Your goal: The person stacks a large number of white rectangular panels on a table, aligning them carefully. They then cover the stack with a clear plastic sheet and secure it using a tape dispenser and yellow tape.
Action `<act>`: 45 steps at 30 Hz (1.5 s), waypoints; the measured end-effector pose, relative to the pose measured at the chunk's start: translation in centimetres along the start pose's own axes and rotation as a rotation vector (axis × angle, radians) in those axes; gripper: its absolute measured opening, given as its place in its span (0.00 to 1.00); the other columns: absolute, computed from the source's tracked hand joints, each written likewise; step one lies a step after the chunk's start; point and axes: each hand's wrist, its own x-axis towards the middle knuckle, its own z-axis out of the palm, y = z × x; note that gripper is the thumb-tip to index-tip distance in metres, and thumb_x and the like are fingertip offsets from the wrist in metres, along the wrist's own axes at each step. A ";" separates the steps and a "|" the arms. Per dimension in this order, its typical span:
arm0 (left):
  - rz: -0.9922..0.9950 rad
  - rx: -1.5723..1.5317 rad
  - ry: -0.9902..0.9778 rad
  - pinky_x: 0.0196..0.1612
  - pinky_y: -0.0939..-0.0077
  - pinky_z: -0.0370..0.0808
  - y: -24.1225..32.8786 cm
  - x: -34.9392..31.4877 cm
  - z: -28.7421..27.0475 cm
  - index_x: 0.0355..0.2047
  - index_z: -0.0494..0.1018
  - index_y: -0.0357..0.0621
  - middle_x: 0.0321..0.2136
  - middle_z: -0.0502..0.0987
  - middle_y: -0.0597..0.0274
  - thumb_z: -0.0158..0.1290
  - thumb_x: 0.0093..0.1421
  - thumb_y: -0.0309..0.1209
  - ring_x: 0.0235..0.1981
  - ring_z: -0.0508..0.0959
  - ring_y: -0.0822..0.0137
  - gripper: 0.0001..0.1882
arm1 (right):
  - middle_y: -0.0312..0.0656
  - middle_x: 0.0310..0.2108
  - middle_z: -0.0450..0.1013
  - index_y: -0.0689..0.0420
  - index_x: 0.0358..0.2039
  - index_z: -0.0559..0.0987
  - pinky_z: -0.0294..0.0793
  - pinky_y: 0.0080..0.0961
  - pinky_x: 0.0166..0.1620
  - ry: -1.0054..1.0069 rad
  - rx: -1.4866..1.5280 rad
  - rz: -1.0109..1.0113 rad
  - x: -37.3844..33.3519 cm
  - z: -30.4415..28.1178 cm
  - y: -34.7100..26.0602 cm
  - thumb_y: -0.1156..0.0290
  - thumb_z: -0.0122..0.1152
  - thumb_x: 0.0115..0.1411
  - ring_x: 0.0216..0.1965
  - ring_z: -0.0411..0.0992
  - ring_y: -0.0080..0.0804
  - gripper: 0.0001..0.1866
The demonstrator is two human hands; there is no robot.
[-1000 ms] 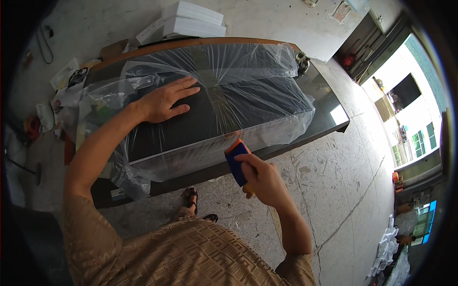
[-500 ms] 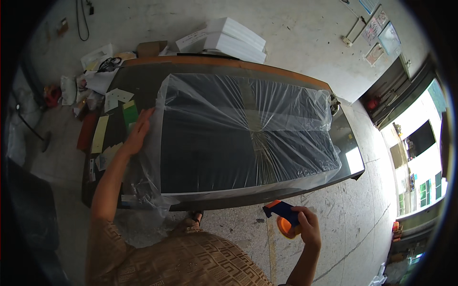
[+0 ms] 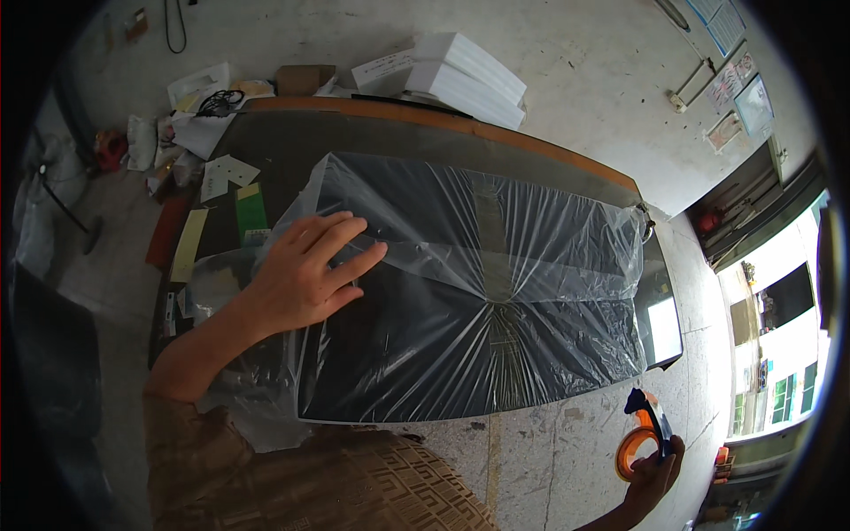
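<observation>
A large dark flat rectangular piece [image 3: 390,372] lies on the table, wrapped in clear plastic film [image 3: 567,336]. The film gathers in creases around a strip of tape [image 3: 492,239] running down its middle. My left hand [image 3: 305,274] is over the left part of the wrapping, fingers spread; whether the fingertips touch the film I cannot tell. My right hand [image 3: 653,476] grips a dark blue tape dispenser [image 3: 657,423] with an orange tape roll [image 3: 630,451], held off the table beyond its near right corner. Loose film [image 3: 274,389] hangs at the left end of the piece.
On the left of the dark table [image 3: 292,133] lie a green card [image 3: 251,212] and several pale slips [image 3: 189,246]. White foam blocks [image 3: 469,75] and a brown box [image 3: 305,80] stand behind it by the wall. Bags and a stand [image 3: 66,208] are on the floor at left.
My left hand has moved right from the left edge onto the wrapping. The wrapped piece now reaches nearer to me. My right hand has swung right and lower with the tape dispenser, which has turned.
</observation>
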 end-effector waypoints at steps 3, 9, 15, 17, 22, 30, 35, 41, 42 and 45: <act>-0.041 0.169 -0.050 0.50 0.62 0.69 -0.3 1.0 2.0 0.43 0.73 0.42 0.36 0.71 0.57 0.61 0.45 0.25 0.41 0.73 0.57 0.21 | 0.38 0.35 0.69 0.61 0.54 0.65 0.66 0.10 0.22 0.077 0.061 -0.088 3.6 2.8 1.7 0.59 0.48 0.66 0.21 0.62 0.15 0.22; -0.120 0.397 0.046 0.48 0.65 0.71 -1.2 -1.0 3.0 0.28 0.74 0.39 0.25 0.65 0.61 0.55 0.41 0.18 0.33 0.72 0.63 0.10 | 0.41 0.47 0.66 0.62 0.56 0.64 0.71 0.12 0.28 0.011 0.056 -0.244 11.3 0.3 4.7 0.61 0.47 0.66 0.31 0.65 0.19 0.23; 0.225 0.471 -0.018 0.44 0.66 0.74 1.0 -0.3 0.3 0.25 0.73 0.38 0.26 0.69 0.61 0.56 0.42 0.19 0.33 0.73 0.62 0.08 | 0.47 0.46 0.67 0.67 0.50 0.65 0.73 0.20 0.34 -0.348 0.190 -0.365 20.0 2.1 5.5 0.62 0.48 0.65 0.36 0.70 0.27 0.21; 0.189 0.412 -0.183 0.46 0.63 0.74 1.0 -0.8 0.3 0.26 0.74 0.37 0.28 0.72 0.59 0.57 0.44 0.20 0.35 0.75 0.60 0.06 | 0.50 0.44 0.69 0.68 0.48 0.64 0.74 0.19 0.29 -0.470 0.196 -0.481 22.7 3.6 6.0 0.62 0.49 0.64 0.35 0.73 0.28 0.21; 0.001 0.469 -0.438 0.54 0.60 0.67 2.5 -0.6 -1.4 0.30 0.75 0.40 0.33 0.75 0.58 0.57 0.48 0.24 0.37 0.76 0.61 0.07 | 0.52 0.21 0.71 0.69 0.46 0.60 0.68 0.22 0.10 -1.248 0.515 -0.244 24.8 12.4 2.5 0.61 0.46 0.64 0.08 0.68 0.33 0.21; -0.347 0.399 -0.383 0.61 0.58 0.60 4.6 0.5 -1.5 0.52 0.69 0.53 0.48 0.70 0.59 0.52 0.53 0.26 0.51 0.70 0.58 0.24 | 0.46 0.15 0.70 0.64 0.51 0.62 0.74 0.26 0.18 -1.555 0.664 0.331 21.0 28.1 -1.2 0.69 0.39 0.66 0.08 0.68 0.33 0.16; -0.071 0.550 -0.050 0.62 0.59 0.61 1.0 -0.7 0.8 0.48 0.71 0.50 0.40 0.70 0.62 0.53 0.52 0.25 0.51 0.70 0.60 0.20 | 0.43 0.15 0.68 0.63 0.50 0.63 0.75 0.28 0.20 -1.593 0.619 0.286 18.9 33.4 -3.6 0.69 0.39 0.66 0.08 0.67 0.32 0.16; 0.069 0.339 0.159 0.44 0.67 0.74 -2.2 -2.8 2.5 0.21 0.70 0.42 0.25 0.69 0.64 0.56 0.45 0.21 0.34 0.73 0.62 0.05 | 0.41 0.14 0.66 0.64 0.51 0.62 0.74 0.28 0.18 -1.574 0.564 0.301 19.1 35.1 -3.4 0.67 0.39 0.66 0.07 0.66 0.31 0.17; 0.134 0.346 0.144 0.42 0.68 0.74 -2.5 -3.1 2.4 0.20 0.69 0.41 0.24 0.69 0.64 0.55 0.45 0.20 0.33 0.73 0.62 0.06 | 0.42 0.15 0.67 0.64 0.51 0.62 0.74 0.28 0.18 -1.601 0.590 0.313 19.2 35.2 -3.2 0.68 0.39 0.66 0.07 0.66 0.31 0.17; 0.293 0.338 0.100 0.38 0.70 0.74 -3.4 -4.2 2.0 0.16 0.67 0.40 0.24 0.68 0.63 0.55 0.43 0.19 0.31 0.72 0.62 0.07 | 0.44 0.15 0.68 0.65 0.50 0.62 0.74 0.29 0.17 -1.646 0.630 0.356 18.3 36.2 -2.9 0.68 0.40 0.65 0.08 0.68 0.32 0.17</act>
